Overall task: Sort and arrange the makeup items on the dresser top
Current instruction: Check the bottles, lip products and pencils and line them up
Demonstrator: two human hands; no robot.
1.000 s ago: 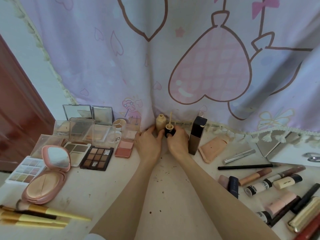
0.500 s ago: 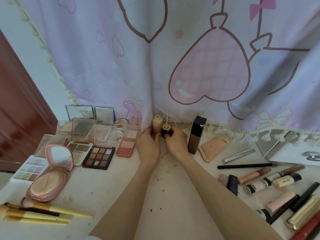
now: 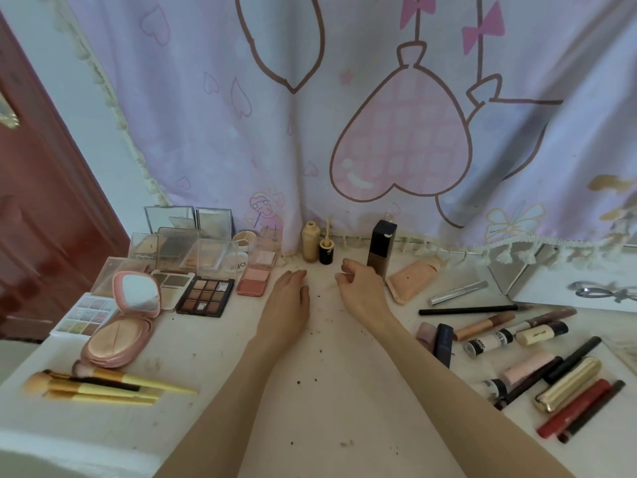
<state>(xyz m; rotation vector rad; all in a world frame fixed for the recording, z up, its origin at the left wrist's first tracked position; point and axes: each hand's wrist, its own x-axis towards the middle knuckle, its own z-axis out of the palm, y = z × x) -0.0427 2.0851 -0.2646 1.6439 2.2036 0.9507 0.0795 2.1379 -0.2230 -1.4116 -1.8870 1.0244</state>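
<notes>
Beige bottle (image 3: 310, 241), black vial (image 3: 326, 252) upright, wand pointing up; left hand (image 3: 289, 294) flat, right hand (image 3: 358, 284) loosely curled, empty

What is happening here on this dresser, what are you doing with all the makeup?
A person is sorting makeup on the dresser. Both hands hold nothing: the left hand lies flat, the right hand has loosely curled fingers. A beige bottle and a small black cap stand at the curtain. Palettes lie left, tubes and pencils right.
</notes>
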